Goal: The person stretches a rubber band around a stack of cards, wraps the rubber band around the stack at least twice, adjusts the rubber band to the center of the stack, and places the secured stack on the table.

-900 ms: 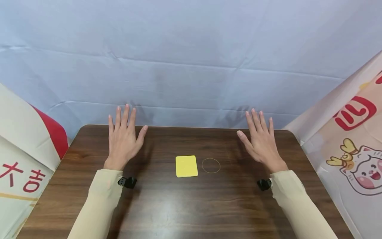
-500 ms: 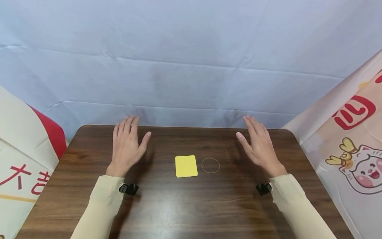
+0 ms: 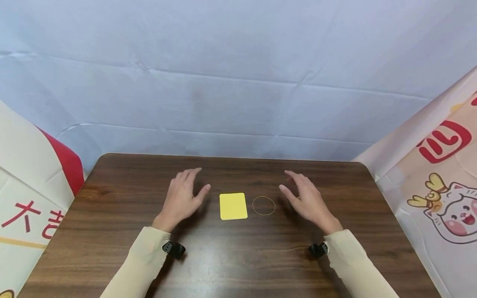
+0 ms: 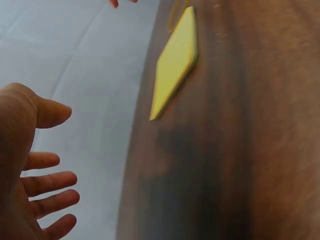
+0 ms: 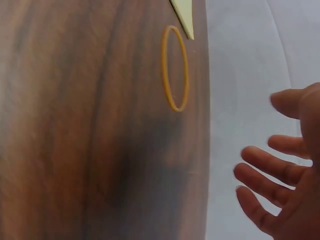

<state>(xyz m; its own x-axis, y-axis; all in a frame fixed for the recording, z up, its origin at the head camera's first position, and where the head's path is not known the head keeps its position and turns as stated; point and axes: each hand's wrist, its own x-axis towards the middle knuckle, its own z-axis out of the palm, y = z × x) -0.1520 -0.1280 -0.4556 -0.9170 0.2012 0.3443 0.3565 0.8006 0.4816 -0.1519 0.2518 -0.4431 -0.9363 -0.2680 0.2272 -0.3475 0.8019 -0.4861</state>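
Note:
A yellow square pad (image 3: 233, 206), thin with rounded corners, lies flat near the middle of the wooden table. Just right of it lies a thin rubber band (image 3: 253, 205), spread into a ring; the right wrist view shows the same rubber band (image 5: 164, 65) in orange-yellow. My left hand (image 3: 181, 198) hovers to the left of the yellow pad (image 4: 175, 60), thumb apart from relaxed fingers, holding nothing. To the right of the rubber band is my right hand (image 3: 308, 200), likewise loosely bent and holding nothing.
The brown wooden table (image 3: 231, 269) has a far edge close to a pale blue-white cloth (image 3: 238, 82). Printed cloths hang at both sides, with red characters on the left one (image 3: 22, 182) and a cartoon cat on the right one (image 3: 406, 178). A black wrist camera sits on each wrist.
Both hands have come back from the far table edge and moved inward toward the pad and rubber band. Their spread fingers have relaxed and bent. The pad and band have stayed put.

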